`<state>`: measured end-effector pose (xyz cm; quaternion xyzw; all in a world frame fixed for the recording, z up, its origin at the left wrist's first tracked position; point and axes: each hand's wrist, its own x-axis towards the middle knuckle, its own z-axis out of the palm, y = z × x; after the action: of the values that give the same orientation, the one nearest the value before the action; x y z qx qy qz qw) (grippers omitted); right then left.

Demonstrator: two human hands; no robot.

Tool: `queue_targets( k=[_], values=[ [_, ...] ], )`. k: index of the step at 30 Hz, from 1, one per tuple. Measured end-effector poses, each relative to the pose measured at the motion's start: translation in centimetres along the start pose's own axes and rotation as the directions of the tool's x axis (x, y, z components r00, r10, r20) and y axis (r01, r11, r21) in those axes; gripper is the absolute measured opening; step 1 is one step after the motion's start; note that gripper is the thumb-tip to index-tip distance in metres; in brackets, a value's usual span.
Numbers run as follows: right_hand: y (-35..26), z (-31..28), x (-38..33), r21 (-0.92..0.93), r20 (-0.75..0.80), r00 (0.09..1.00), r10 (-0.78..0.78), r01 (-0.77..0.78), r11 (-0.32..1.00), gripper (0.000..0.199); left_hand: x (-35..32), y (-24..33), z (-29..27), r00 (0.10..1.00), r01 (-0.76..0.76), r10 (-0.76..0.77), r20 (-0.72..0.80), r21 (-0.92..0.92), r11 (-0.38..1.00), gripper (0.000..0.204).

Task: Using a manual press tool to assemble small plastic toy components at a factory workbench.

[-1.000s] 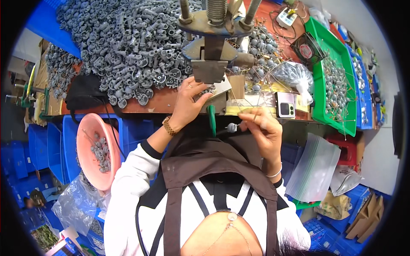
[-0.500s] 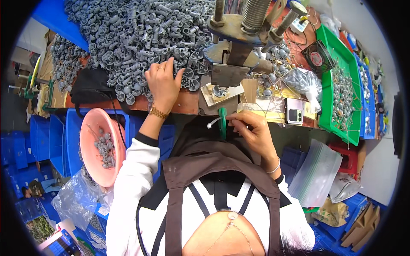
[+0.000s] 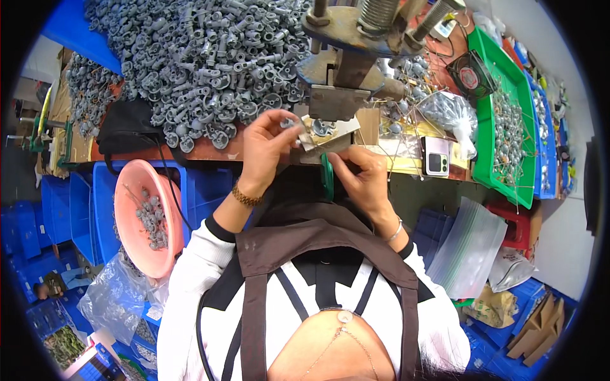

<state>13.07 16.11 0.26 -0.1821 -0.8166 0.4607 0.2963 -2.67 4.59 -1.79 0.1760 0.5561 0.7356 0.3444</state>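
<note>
My left hand point(image 3: 267, 149) pinches a small grey plastic fitting point(image 3: 289, 123) between thumb and forefinger, just left of the metal fixture block point(image 3: 344, 129). Seated in the block is a grey round part point(image 3: 322, 128), directly beneath the steel press head point(image 3: 337, 101). My right hand point(image 3: 365, 174) is at the block's front edge with its fingers closed together; anything in them is hidden. A green strip-like piece point(image 3: 327, 176) hangs beside its thumb, below the bench edge.
A large heap of grey fittings point(image 3: 190, 63) covers the bench's left side. At right are a phone point(image 3: 436, 157), a clear bag of parts point(image 3: 449, 120), a small fan point(image 3: 471, 79) and a green tray point(image 3: 505, 181). A pink basin point(image 3: 133, 238) stands at lower left.
My left hand has moved right from the heap to the fixture and now pinches a grey fitting. My right hand has moved up to the block; the white tail formerly beside it no longer shows.
</note>
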Motion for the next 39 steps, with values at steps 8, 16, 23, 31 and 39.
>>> queue_targets(
  k=[8, 16, 23, 31, 39],
  values=[
    [-0.2, 0.3, -0.1, -0.126, -0.127, 0.99, -0.06, 0.044, 0.991, 0.019, -1.3, -0.4, 0.9, 0.994, -0.068, 0.069, 0.083, -0.018, 0.998, 0.028],
    [-0.9, -0.6, 0.1, 0.042, 0.127, 0.992, -0.017, 0.011, 0.999, 0.011, -1.8, 0.9, 0.1, 0.973, -0.057, 0.043, 0.225, 0.056, 0.997, 0.026],
    [-0.2, -0.7, 0.4, 0.553, 0.466, 0.731, 0.499, -0.681, 0.481, 0.021, -2.3, 1.2, 1.0, 0.819, -0.522, 0.329, 0.47, 0.371, 0.769, 0.024],
    [2.4, -0.1, 0.6, 0.419, -0.046, 0.956, 0.288, -0.244, 0.875, 0.006, -1.5, 2.0, -0.9, 0.9, -0.374, 0.424, -0.101, 0.319, 0.871, 0.022],
    [2.4, 1.6, 1.1, 0.523, 0.241, 0.922, 0.304, -0.387, 0.759, 0.01, -2.2, 0.6, 1.9, 0.853, -0.496, 0.426, 0.302, 0.726, 0.477, 0.024]
  ],
)
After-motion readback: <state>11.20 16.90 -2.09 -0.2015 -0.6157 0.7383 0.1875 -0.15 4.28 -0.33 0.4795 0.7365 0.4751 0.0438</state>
